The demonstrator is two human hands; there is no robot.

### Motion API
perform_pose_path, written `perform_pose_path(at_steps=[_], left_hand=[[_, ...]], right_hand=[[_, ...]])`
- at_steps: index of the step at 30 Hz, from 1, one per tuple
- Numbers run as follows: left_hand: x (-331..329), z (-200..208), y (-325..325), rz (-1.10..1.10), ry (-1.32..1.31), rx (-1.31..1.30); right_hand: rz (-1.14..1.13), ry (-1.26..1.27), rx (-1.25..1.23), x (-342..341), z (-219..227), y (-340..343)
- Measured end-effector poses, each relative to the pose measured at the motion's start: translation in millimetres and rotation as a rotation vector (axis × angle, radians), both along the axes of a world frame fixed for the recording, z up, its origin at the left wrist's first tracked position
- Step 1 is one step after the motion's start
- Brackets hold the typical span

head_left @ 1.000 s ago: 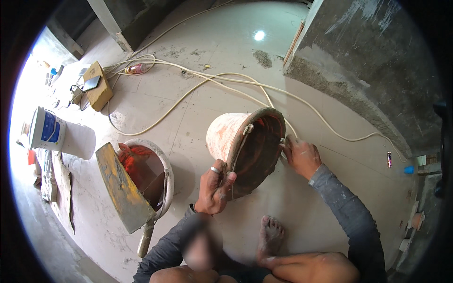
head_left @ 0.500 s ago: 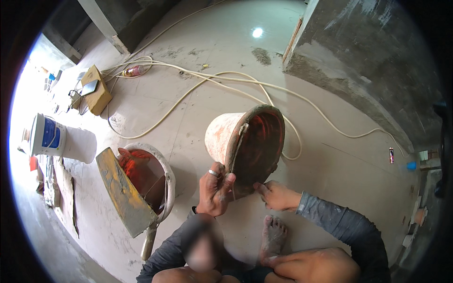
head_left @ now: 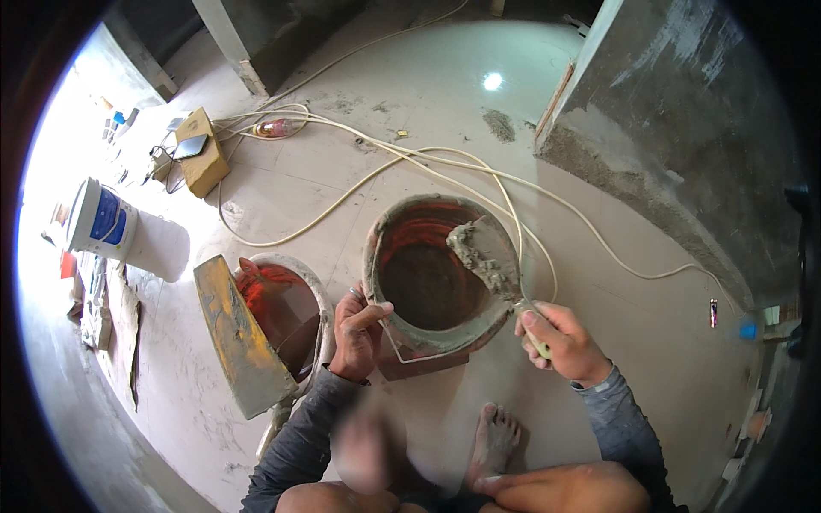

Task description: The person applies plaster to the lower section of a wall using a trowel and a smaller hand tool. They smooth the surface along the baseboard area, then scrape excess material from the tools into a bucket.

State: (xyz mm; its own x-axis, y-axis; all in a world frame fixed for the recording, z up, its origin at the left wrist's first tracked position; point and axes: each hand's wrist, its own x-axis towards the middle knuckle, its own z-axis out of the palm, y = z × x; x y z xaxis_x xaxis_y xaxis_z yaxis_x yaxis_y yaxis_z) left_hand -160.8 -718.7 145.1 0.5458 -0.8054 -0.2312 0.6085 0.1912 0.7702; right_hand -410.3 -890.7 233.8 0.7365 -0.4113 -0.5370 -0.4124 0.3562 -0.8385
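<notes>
In front of me stands a mortar-smeared bucket (head_left: 432, 286) with a red-orange inside, its opening facing up toward me. My left hand (head_left: 355, 333) closes on its near-left rim, thumb over the edge. A wire handle (head_left: 402, 352) hangs at the near side. In my right hand (head_left: 560, 342) is a trowel (head_left: 537, 335), gripped by its pale handle. Wet grey mortar (head_left: 481, 256) cakes its blade, which lies over the right part of the bucket's opening.
Left of me, a second bucket (head_left: 321, 295) holds murky liquid, with a yellow, grey-smeared plastering float (head_left: 244, 342) across it. A white pail (head_left: 103, 224), a yellow block (head_left: 205, 162) with a phone on top, and a looping pale hose (head_left: 342, 190) lie beyond. A rough wall (head_left: 676, 128) rises at right.
The bucket has gone from lying tilted toward the right to more upright. The mortar-covered trowel blade now shows over its opening, and my right hand has moved right. The view has shifted slightly.
</notes>
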Motion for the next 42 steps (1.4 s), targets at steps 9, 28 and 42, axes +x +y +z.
perform_pose_path(at_steps=[9, 28, 42], left_hand=[[-1, 24, 39, 0.03, -0.535, 0.627], [111, 59, 228, 0.284, -0.358, 0.643], [72, 151, 108, 0.292, 0.027, 0.123]], right_hand=[[-0.201, -0.107, 0.003, -10, -12, -4], [-0.266, -0.213, 0.05, 6, -15, -18], [-0.249, -0.367, 0.039, -7, 5, -5]])
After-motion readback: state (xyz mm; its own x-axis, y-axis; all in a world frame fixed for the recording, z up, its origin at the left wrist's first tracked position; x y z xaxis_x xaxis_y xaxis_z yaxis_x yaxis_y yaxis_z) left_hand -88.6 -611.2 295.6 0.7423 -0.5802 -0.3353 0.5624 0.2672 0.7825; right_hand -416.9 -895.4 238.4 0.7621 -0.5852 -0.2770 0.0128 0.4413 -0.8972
